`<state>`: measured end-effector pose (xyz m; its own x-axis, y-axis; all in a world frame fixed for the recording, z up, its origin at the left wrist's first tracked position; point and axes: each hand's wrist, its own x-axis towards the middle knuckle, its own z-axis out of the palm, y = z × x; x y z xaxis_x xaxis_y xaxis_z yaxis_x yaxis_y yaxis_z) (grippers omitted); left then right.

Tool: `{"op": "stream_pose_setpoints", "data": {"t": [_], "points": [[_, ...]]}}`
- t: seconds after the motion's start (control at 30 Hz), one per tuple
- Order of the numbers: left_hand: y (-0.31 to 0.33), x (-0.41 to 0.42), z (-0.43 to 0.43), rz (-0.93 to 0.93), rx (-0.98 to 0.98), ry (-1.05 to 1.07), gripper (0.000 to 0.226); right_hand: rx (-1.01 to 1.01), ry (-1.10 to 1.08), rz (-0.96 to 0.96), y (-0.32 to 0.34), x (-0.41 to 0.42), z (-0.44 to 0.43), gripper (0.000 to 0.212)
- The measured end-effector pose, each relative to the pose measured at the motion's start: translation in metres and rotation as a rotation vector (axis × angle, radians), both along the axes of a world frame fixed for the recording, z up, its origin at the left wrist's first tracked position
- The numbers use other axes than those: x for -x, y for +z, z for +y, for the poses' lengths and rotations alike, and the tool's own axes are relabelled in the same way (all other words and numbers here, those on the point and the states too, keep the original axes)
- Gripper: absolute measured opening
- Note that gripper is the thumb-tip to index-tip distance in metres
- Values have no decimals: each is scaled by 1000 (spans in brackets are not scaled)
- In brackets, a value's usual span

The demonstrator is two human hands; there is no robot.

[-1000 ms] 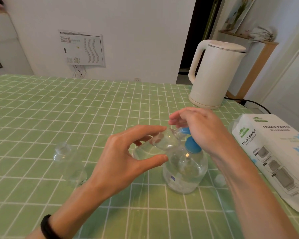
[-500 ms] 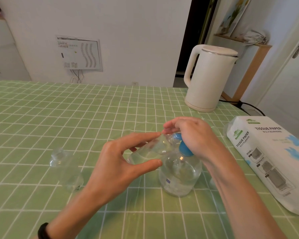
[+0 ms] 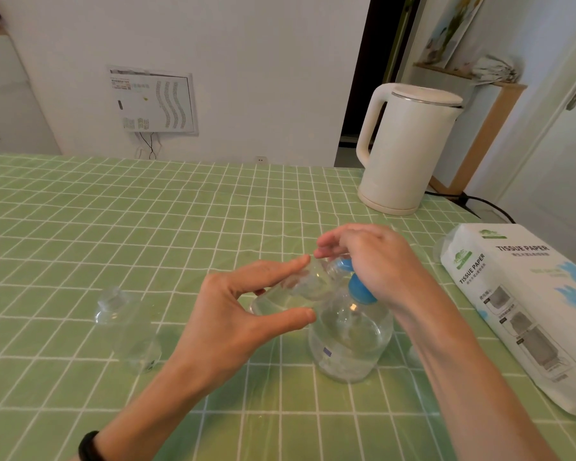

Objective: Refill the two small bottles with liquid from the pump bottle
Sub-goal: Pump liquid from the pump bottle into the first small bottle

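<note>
A clear pump bottle (image 3: pixel 348 344) with a blue pump head (image 3: pixel 359 289) stands on the green checked tablecloth. My right hand (image 3: pixel 376 261) lies over the pump head, fingers bent down on it. My left hand (image 3: pixel 243 314) grips a small clear bottle (image 3: pixel 291 291) tilted on its side, its mouth up against the blue spout. The second small clear bottle (image 3: pixel 127 331) stands capped on the cloth to the left, apart from both hands.
A white electric kettle (image 3: pixel 406 151) stands at the back right, its cable trailing off the table. A pack of tissue paper (image 3: pixel 526 304) lies along the right edge. A small clear cap (image 3: pixel 413 354) lies beside my right forearm.
My right hand sank onto the pump head, then rose slightly. The view tipped a little. The small bottle in my left hand stays at the spout.
</note>
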<state>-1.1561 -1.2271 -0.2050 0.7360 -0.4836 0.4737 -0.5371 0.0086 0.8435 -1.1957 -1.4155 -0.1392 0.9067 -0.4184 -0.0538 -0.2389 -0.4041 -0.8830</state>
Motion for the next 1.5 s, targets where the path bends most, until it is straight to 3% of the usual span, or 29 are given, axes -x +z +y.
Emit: {"op": "stream_pose_setpoints", "data": {"t": [0.27, 1.13, 1.5], "points": [[4, -1, 1, -40, -2, 35, 59, 38, -30, -68, 5, 2, -2, 31], [7, -1, 3, -68, -46, 38, 57, -28, -14, 18, 2, 1, 2, 36], [10, -2, 4, -85, -73, 55, 53, 7, -41, -28, 8, 2, 1, 36]]}}
